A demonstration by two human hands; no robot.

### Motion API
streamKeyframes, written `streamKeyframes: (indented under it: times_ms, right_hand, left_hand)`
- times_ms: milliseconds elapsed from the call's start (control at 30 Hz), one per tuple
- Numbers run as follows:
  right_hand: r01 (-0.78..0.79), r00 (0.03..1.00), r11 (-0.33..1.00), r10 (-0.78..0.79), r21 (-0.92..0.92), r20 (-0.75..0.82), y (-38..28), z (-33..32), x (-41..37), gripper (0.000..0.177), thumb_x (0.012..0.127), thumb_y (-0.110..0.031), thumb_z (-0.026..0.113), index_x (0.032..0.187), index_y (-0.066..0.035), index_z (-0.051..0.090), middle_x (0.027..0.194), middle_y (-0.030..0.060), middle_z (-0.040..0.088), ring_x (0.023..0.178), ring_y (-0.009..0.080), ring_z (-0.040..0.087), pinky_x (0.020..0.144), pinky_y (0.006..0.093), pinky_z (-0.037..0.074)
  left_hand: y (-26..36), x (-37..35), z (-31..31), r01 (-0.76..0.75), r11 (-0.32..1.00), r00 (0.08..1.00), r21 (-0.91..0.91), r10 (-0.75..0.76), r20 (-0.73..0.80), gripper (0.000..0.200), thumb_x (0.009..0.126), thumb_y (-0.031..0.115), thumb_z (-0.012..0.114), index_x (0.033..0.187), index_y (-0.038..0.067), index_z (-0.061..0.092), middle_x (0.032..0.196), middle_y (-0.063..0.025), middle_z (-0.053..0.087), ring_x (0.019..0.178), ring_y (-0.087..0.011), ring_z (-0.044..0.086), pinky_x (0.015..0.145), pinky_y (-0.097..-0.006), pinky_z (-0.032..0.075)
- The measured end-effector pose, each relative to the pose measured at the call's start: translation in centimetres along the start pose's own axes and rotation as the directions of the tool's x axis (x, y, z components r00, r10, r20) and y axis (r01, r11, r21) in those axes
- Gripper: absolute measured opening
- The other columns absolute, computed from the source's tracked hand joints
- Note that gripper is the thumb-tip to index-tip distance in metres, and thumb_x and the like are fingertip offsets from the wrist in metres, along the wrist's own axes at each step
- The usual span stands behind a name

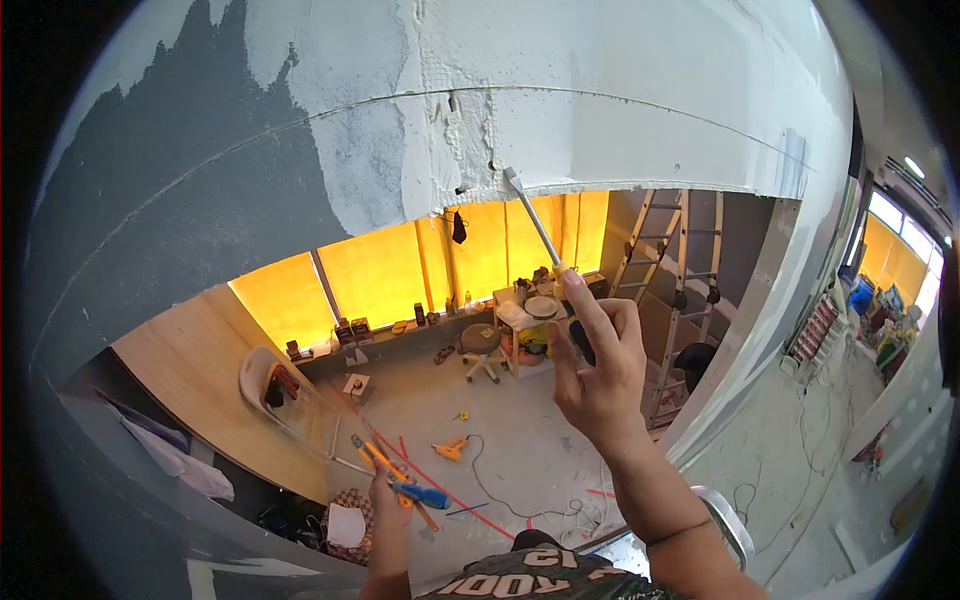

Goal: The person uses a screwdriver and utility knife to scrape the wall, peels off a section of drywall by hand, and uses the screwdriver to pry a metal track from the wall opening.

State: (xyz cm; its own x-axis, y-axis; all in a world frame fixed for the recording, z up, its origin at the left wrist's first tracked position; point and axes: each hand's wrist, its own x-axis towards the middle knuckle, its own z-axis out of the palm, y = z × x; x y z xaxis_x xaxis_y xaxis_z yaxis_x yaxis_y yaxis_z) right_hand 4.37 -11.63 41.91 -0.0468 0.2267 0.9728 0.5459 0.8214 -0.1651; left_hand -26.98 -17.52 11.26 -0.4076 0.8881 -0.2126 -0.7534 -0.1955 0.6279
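My right hand [605, 365] is raised, its fingers wrapped round the handle of a screwdriver [537, 222] with a long metal shaft. The flat tip touches or nearly touches the lower edge of the plastered wall panel [620, 140], just right of a rough strip [460, 150] with mesh and small holes. Lower down, my left hand [388, 497] is closed round several tools, among them a blue-handled one [425, 495] and some with orange and yellow parts. Which tools these are, I cannot tell exactly.
Below, an orange power tool [451, 449] with a cord lies on the floor. A folding chair [290, 395] stands left, a round stool [481, 342] and cluttered table [515, 318] at the back, a stepladder [665, 245] right. Cables cross the floor.
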Motion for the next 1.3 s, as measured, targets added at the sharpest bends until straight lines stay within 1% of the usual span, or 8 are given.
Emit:
streamKeyframes:
  times_ms: [167,300,500,733,800,933,1233,1300]
  right_hand:
    - [-0.033,0.999,0.997,0.032,0.073,0.016,0.3,-0.4,0.1,0.058,0.08,0.002,0.069,0.135,-0.012,0.058,0.089,0.0115,0.058,0.072,0.0221,0.058,0.064,0.0334,0.052]
    - [-0.026,0.999,0.999,0.025,0.046,0.021,-0.3,-0.7,0.5,0.058,0.079,0.003,0.069,0.134,-0.011,0.058,0.089,0.0104,0.061,0.073,0.0225,0.061,0.064,0.0335,0.053]
    - [0.026,0.999,1.0,-0.026,0.01,-0.025,-0.2,-0.4,0.8,0.056,0.079,0.004,0.069,0.132,-0.013,0.061,0.088,0.0108,0.061,0.07,0.0225,0.062,0.06,0.0329,0.053]
    - [0.156,0.984,0.986,-0.16,-0.054,-0.08,3.4,1.2,1.2,0.058,0.075,0.001,0.071,0.13,-0.016,0.063,0.082,0.0108,0.054,0.066,0.0211,0.058,0.055,0.0322,0.05]
    - [0.147,0.988,0.989,-0.146,0.02,-0.053,4.0,1.1,1.3,0.059,0.075,-0.001,0.072,0.131,-0.017,0.063,0.082,0.01,0.053,0.065,0.0215,0.057,0.054,0.0318,0.05]
    - [0.096,0.995,0.995,-0.096,0.023,-0.011,2.2,-0.4,1.1,0.059,0.075,0.001,0.072,0.13,-0.017,0.063,0.081,0.0092,0.053,0.064,0.0205,0.057,0.054,0.0317,0.05]
    - [0.081,0.996,0.997,-0.081,-0.002,0.027,2.8,-1.2,1.8,0.059,0.073,0.0,0.072,0.129,-0.017,0.064,0.081,0.0079,0.053,0.06,0.02,0.057,0.053,0.0318,0.05]
    - [0.206,0.973,0.978,-0.208,-0.029,-0.101,4.7,0.8,1.7,0.061,0.071,-0.001,0.072,0.129,-0.018,0.065,0.079,0.0074,0.052,0.057,0.0194,0.055,0.051,0.0313,0.049]
  left_hand:
    - [-0.4,1.4,-6.2,0.013,1.0,0.997,0.006,-0.012,-0.083,0.039,0.096,0.05,0.055,0.093,0.012,0.053,0.075,-0.0045,0.053,0.059,-0.0182,0.05,0.057,-0.0314,0.045]
    - [-0.4,0.5,-5.3,0.058,0.998,0.983,-0.016,-0.06,-0.175,0.041,0.097,0.052,0.052,0.091,0.011,0.052,0.072,-0.0048,0.053,0.058,-0.019,0.052,0.055,-0.0311,0.045]
    - [-1.9,1.9,-6.1,0.076,0.997,0.995,0.01,-0.075,-0.07,0.041,0.099,0.052,0.048,0.091,0.012,0.051,0.072,-0.0047,0.054,0.059,-0.0188,0.054,0.052,-0.0309,0.045]
    - [-2.5,4.7,-4.6,0.14,0.987,0.982,0.081,-0.129,-0.136,0.041,0.098,0.053,0.049,0.092,0.013,0.05,0.07,-0.0056,0.054,0.051,-0.0187,0.049,0.043,-0.0313,0.039]
    - [-2.0,4.8,-4.0,0.166,0.972,0.983,0.169,-0.15,-0.104,0.04,0.098,0.052,0.05,0.094,0.013,0.051,0.073,-0.0034,0.054,0.054,-0.0159,0.052,0.044,-0.0305,0.038]
    - [-2.0,4.0,-5.0,0.161,0.981,0.985,0.107,-0.152,-0.08,0.038,0.099,0.052,0.049,0.095,0.014,0.051,0.072,-0.0035,0.054,0.053,-0.0159,0.052,0.043,-0.0307,0.037]
    - [-1.3,2.5,-7.8,0.099,0.985,0.949,0.141,-0.051,-0.31,0.04,0.101,0.051,0.044,0.09,0.013,0.049,0.066,-0.0052,0.052,0.049,-0.02,0.048,0.041,-0.0324,0.035]
    - [-1.4,3.4,-7.9,0.13,0.989,0.93,0.072,-0.096,-0.354,0.04,0.101,0.052,0.043,0.09,0.014,0.048,0.064,-0.0054,0.052,0.046,-0.0209,0.047,0.039,-0.0336,0.035]
